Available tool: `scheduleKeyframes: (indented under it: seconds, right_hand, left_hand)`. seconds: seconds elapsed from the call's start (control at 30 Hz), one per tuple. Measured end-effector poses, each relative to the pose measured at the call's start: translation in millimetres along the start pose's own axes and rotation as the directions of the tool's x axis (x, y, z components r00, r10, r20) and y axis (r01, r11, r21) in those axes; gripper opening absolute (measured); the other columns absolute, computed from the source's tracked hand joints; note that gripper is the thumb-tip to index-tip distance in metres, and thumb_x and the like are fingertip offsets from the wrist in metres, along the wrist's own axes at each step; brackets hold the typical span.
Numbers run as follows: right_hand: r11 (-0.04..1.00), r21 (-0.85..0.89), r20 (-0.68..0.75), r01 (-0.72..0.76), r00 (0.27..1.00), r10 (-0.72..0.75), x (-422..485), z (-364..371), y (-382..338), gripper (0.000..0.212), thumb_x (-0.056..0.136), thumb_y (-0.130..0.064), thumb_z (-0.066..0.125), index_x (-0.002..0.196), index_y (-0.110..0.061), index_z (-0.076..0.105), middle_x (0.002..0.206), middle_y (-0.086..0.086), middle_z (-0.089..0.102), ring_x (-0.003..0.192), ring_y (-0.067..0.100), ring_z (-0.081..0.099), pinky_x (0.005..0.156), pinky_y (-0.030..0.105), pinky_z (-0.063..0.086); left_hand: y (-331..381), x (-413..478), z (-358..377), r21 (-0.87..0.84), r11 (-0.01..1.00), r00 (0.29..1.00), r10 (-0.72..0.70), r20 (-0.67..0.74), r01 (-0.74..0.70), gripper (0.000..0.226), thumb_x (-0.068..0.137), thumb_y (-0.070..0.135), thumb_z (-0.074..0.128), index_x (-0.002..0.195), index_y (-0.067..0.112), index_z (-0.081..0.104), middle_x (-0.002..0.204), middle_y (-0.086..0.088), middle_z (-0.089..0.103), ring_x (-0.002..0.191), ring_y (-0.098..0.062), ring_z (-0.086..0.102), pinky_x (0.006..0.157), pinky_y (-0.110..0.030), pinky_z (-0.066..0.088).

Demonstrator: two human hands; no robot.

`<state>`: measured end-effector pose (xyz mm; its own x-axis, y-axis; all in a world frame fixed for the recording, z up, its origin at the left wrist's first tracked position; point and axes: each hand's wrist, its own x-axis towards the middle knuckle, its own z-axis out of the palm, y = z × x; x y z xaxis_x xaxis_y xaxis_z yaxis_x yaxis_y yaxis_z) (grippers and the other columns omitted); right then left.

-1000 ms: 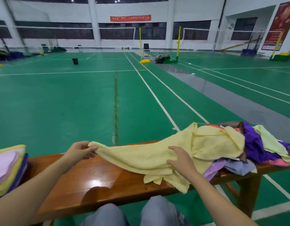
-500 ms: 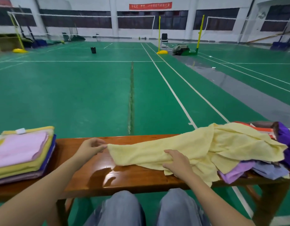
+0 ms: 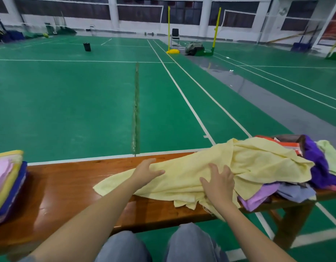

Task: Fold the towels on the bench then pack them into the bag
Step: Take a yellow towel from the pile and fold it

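Glossy brown wooden bench (image 3: 69,186). Crumpled pale-yellow terry towel (image 3: 248,167) sprawls from centre toward 3 o'clock. Flat on it: left hand (image 3: 146,172), right hand (image 3: 219,183), fingers splayed, gripping nothing. Folded towel stack (image 3: 4,178) at 9 o'clock.

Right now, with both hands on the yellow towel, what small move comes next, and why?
Probably draw the crumpled pale yellow cloth towel leftward onto the glossy brown wooden bench and flatten it: it lies partly on the heap of mixed coloured towels, with left hand and right hand resting open on it.

A black bin (image 3: 87,46) and folding chair (image 3: 175,35) stand on the green court (image 3: 69,101).
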<state>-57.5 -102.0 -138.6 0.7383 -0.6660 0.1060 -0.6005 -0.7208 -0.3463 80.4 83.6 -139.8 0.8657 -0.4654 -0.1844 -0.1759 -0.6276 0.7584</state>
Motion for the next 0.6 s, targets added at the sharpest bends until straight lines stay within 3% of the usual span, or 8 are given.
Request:
scheduleKeyframes:
  seconds: [0.17, 0.3, 0.4, 0.5, 0.6]
  right_hand:
    - [0.993, 0.088, -0.026, -0.074, 0.997, 0.077, 9, 1, 5, 0.053, 0.093, -0.043, 0.05, 0.141, -0.029, 0.032, 0.146, 0.02, 0.023, 0.134, 0.033, 0.026, 0.108, 0.038, 0.029]
    - [0.959, 0.28, -0.059, -0.039, 0.997, 0.058, 17, 2, 1, 0.045, 0.094, -0.027, 0.054, 0.136, -0.025, 0.041, 0.129, 0.011, 0.037, 0.11, 0.023, 0.043, 0.091, 0.03, 0.04]
    - [0.93, 0.369, -0.003, 0.002, 1.0, -0.001, 22, 3, -3, 0.045, 0.094, -0.013, 0.052, 0.137, -0.021, 0.042, 0.129, 0.006, 0.037, 0.099, 0.017, 0.049, 0.082, 0.022, 0.041]
    - [0.945, 0.326, 0.071, 0.02, 0.996, -0.046, 23, 3, -12, 0.052, 0.093, -0.003, 0.045, 0.143, -0.017, 0.035, 0.149, 0.005, 0.024, 0.122, 0.02, 0.044, 0.092, 0.022, 0.04]
    - [0.94, 0.339, 0.092, 0.039, 0.993, -0.074, 21, -1, -30, 0.06, 0.092, 0.003, 0.04, 0.147, -0.018, 0.031, 0.156, 0.003, 0.017, 0.136, 0.021, 0.033, 0.1, 0.025, 0.037]
  left_hand:
    - [2, 26, 29, 0.269, 0.963, 1.0, -0.03, -0.007, 0.031, 0.081, 0.085, 0.05, 0.059, 0.149, 0.017, 0.023, 0.154, -0.005, 0.026, 0.141, -0.025, 0.024, 0.114, -0.041, 0.026]
    - [4, 34, 37, 0.383, 0.923, 0.994, 0.0, -0.109, 0.042, 0.066, 0.088, 0.052, 0.055, 0.142, 0.018, 0.037, 0.145, -0.004, 0.043, 0.133, -0.025, 0.037, 0.109, -0.043, 0.03]
    - [6, 35, 41, 0.288, 0.958, 0.997, 0.012, -0.081, 0.012, 0.046, 0.09, 0.048, 0.054, 0.122, 0.015, 0.059, 0.122, -0.002, 0.062, 0.112, -0.022, 0.056, 0.101, -0.041, 0.041]
    - [7, 33, 36, 0.099, 0.995, 0.994, 0.0, -0.105, 0.011, 0.041, 0.092, 0.042, 0.053, 0.111, 0.007, 0.064, 0.105, -0.009, 0.066, 0.095, -0.025, 0.061, 0.078, -0.033, 0.047]
    - [5, 28, 13, -0.042, 0.999, 0.976, -0.021, -0.217, 0.012, 0.032, 0.094, 0.038, 0.051, 0.095, 0.007, 0.06, 0.09, -0.006, 0.062, 0.087, -0.025, 0.057, 0.07, -0.034, 0.041]
